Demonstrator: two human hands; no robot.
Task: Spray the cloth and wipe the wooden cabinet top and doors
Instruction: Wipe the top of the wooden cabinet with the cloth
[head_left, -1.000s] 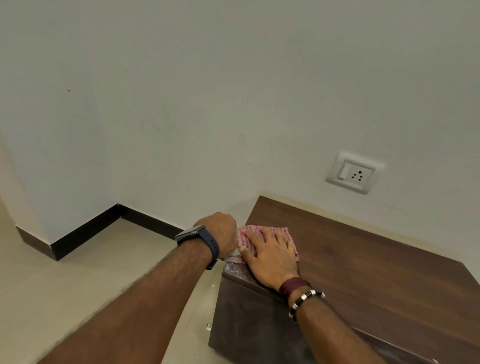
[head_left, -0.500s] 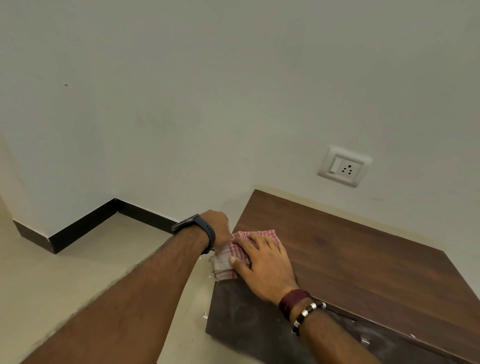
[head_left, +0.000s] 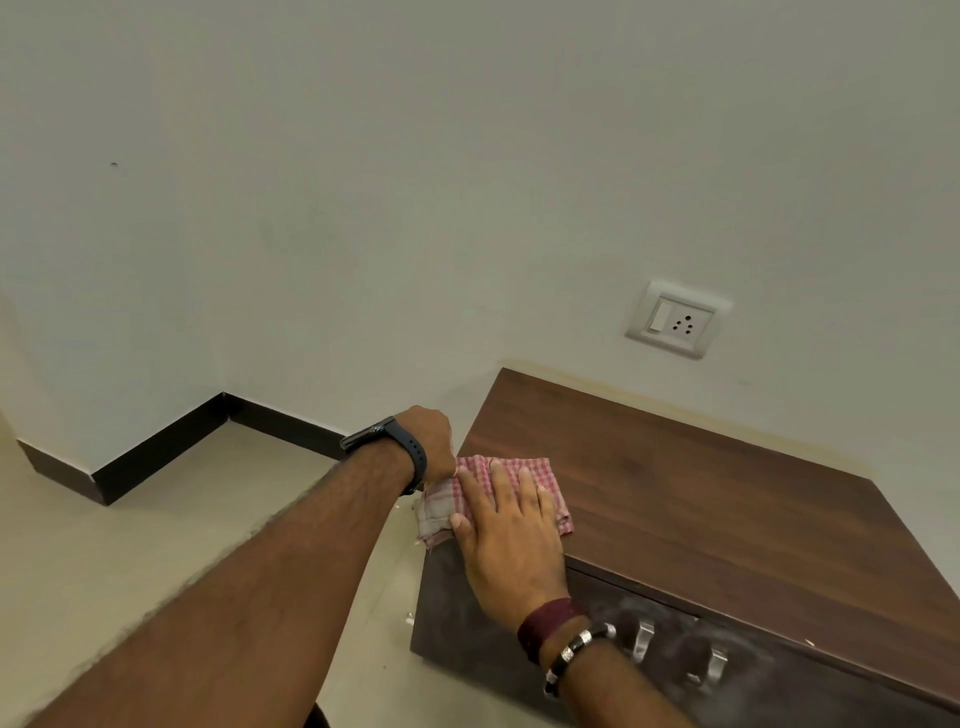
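Right hand (head_left: 511, 540), fingers spread flat, presses checked cloth (head_left: 519, 480) on wooden cabinet top (head_left: 701, 493), near-left corner. Left hand (head_left: 431, 441) beside cloth; finger state unclear. Wall socket (head_left: 678, 319) far; tiled floor (head_left: 156, 530) left.

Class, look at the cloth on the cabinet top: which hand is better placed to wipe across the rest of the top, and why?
The right hand. It lies flat on the pink checked cloth at the cabinet top's left corner. The left hand sits curled beside that edge, off the top.
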